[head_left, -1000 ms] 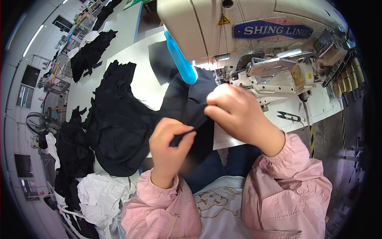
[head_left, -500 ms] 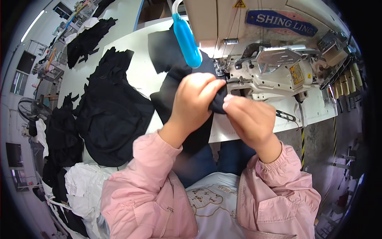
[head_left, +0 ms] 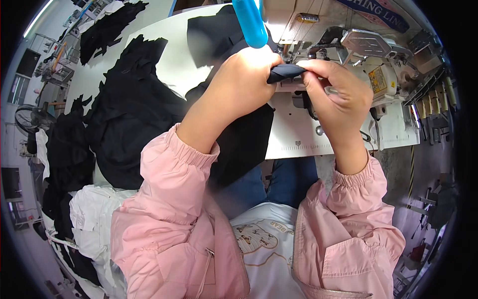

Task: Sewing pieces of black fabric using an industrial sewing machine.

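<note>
Both my hands hold a piece of black fabric [head_left: 287, 73] in front of the sewing machine [head_left: 371, 74]. My left hand [head_left: 246, 82] is closed round its left end, while my right hand [head_left: 341, 89] pinches the right end between thumb and fingers. Stretched between them, the cloth looks folded or twisted into a narrow strip. More black cloth [head_left: 244, 142] hangs below my left hand over the table edge. The needle area is partly hidden behind my hands.
A blue lamp [head_left: 250, 22] hangs just above my left hand. Heaps of black garment pieces [head_left: 132, 114] cover the left of the white table [head_left: 294, 142]. White cloth [head_left: 94, 212] lies at the lower left. A fan [head_left: 31, 117] stands at far left.
My hands have moved away from me, the right one also to the right. The fabric between them is now drawn out into a strip. My view has shifted a little.
</note>
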### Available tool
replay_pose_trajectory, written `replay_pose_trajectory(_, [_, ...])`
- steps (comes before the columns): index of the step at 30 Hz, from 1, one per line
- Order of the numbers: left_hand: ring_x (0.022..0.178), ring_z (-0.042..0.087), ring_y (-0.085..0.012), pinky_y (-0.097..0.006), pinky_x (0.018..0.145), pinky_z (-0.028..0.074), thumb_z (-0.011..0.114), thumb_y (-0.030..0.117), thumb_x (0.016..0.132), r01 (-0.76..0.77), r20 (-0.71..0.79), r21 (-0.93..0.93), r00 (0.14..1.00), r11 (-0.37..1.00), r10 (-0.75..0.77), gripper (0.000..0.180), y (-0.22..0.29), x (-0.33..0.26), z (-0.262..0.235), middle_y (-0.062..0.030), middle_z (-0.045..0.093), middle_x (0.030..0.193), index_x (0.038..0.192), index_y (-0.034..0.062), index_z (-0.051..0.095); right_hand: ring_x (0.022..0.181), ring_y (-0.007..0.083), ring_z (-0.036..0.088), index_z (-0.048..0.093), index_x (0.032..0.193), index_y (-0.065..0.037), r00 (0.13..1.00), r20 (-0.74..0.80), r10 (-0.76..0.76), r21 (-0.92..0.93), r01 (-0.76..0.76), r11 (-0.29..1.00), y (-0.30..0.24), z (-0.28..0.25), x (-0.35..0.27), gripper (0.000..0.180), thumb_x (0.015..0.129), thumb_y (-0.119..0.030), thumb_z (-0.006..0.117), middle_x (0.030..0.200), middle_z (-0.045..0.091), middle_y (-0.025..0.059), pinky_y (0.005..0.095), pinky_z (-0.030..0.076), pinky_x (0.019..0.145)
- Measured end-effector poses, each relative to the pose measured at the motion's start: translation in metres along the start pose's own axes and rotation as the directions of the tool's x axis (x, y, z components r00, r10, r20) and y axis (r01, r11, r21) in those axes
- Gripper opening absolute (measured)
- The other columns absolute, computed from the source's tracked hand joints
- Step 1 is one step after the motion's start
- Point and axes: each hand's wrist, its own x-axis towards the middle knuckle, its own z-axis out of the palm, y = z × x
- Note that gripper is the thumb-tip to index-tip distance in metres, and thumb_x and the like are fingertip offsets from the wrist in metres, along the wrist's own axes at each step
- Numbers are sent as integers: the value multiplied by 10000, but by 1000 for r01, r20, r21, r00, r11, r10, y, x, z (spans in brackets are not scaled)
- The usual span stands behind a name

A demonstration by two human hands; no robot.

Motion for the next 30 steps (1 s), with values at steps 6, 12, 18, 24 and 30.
replay_pose_trajectory(6, [826, 657, -343, -415, 734, 528, 842, 90, 734, -107, 1, 147, 994, 983, 108, 220, 1, 1, 2, -119, 648, 869, 900, 39, 707, 695, 219, 717, 782, 968, -68, 996, 40, 82, 24, -83, 996, -5, -2, -7, 172, 814, 10, 785, 859, 755, 87, 311, 538, 614])
replay_pose_trajectory(12, [750, 629, -261, -400, 681, 493, 749, 111, 733, -381, -29, 334, 910, 862, 413, 235, -5, -11, 11, -39, 616, 843, 958, 56, 783, 951, 311, 751, 710, 990, -50, 978, 210, -10, 51, -1, 999, -6, -3, -58, 252, 758, 10, 788, 1029, 750, 122, 405, 610, 795])
replay_pose_trajectory(18, [987, 648, -206, -405, 918, 568, 754, 141, 749, -351, -132, 416, 890, 839, 437, 334, -9, -35, 22, 11, 692, 1023, 1071, 139, 843, 994, 314, 745, 710, 942, -27, 984, 142, -107, 8, 107, 994, -6, 9, -70, 242, 714, -2, 790, 1031, 711, 105, 399, 622, 780])
replay_pose_trajectory(24, [1053, 657, -171, -443, 1059, 493, 680, 168, 818, -233, -114, 479, 940, 846, 323, 379, -3, -48, 27, 33, 692, 1113, 1162, 205, 835, 993, 290, 744, 717, 938, -38, 979, 163, -118, -22, 123, 992, 1, 6, -74, 232, 718, -17, 786, 1027, 716, 83, 386, 623, 767])
replay_pose_trajectory(30, [1063, 659, -171, -464, 1104, 450, 670, 153, 828, -217, -115, 480, 945, 850, 306, 391, -4, -47, 27, 39, 691, 1139, 1179, 213, 831, 985, 287, 743, 719, 941, -31, 981, 149, -124, -22, 129, 991, 3, 10, -71, 235, 716, -24, 785, 1016, 720, 81, 386, 622, 770])
